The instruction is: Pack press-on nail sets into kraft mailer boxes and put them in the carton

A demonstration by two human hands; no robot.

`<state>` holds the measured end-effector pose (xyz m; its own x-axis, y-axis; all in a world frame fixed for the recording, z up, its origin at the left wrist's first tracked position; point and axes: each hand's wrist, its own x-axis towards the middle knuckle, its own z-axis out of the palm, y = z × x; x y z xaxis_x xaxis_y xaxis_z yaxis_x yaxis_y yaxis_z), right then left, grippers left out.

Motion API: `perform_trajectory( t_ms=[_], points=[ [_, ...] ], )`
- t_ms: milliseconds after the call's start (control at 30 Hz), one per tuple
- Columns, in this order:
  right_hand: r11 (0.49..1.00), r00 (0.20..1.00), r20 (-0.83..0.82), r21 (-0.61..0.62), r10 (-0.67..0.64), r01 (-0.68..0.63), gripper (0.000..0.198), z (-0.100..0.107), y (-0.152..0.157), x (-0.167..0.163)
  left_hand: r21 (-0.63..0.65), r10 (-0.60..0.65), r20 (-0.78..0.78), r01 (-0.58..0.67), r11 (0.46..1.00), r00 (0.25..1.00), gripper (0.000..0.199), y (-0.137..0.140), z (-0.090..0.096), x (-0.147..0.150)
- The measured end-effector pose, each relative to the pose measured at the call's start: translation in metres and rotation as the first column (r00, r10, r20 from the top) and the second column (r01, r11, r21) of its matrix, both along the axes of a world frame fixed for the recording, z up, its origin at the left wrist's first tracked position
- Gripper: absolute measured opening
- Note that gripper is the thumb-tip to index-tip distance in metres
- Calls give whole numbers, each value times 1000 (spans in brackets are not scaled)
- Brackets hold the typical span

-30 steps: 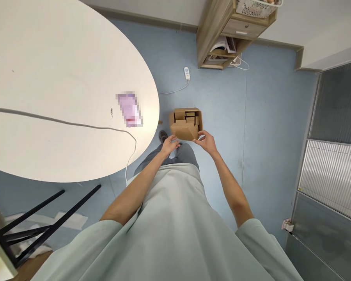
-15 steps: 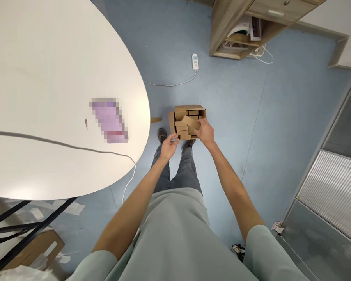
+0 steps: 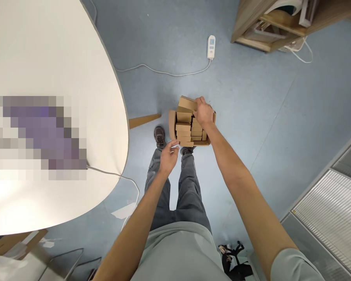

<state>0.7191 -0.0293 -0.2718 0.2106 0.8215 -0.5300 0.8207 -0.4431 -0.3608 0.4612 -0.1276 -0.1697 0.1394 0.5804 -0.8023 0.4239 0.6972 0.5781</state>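
Note:
An open cardboard carton [image 3: 172,125] holds several small brown cardboard boxes [image 3: 183,127], stacked in columns. My right hand [image 3: 204,112] is closed on one small cardboard box [image 3: 187,103], raised over the carton's far side and tilted. By the carton's near left corner is my left hand [image 3: 169,157], its fingers loosely bent and apart. Its fingertips are at the corner; whether they touch the cardboard I cannot tell.
A white rounded table [image 3: 76,78] stands at the left, with a blurred-out object and a cable on it. A white corded device [image 3: 211,47] lies on the floor ahead. A wooden cabinet [image 3: 248,23] is at upper right. My shoes [image 3: 159,136] are just behind the carton.
My right hand has moved the small cardboard box from inside the carton to above its far edge. My left hand stays by the near left corner. The camera view has shifted closer.

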Motion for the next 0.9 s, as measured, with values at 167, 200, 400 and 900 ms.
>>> perform_trajectory(
  t_ms=[167, 200, 400, 900],
  points=[
    [996, 997, -12, -41, 75, -75, 36, -10, -17, -5, -12, 28, -24, -29, 1000, 999, 36, -4, -10, 8],
    [995, 996, -1, -50, 88, -88, 37, -5, -22, -8, -16, 26, -28, -26, 1000, 999, 36, -5, -10, 9],
    [985, 994, -16, -134, 109, -110, 40, 29, -52, -26, -72, -14, -19, 13, 997, 1000, 35, -7, -4, 14],
    [979, 985, -125, -180, -122, 98, 30, 10, -40, -42, -69, -8, -15, 7, 998, 1000, 37, -18, -7, -5]
  ],
)
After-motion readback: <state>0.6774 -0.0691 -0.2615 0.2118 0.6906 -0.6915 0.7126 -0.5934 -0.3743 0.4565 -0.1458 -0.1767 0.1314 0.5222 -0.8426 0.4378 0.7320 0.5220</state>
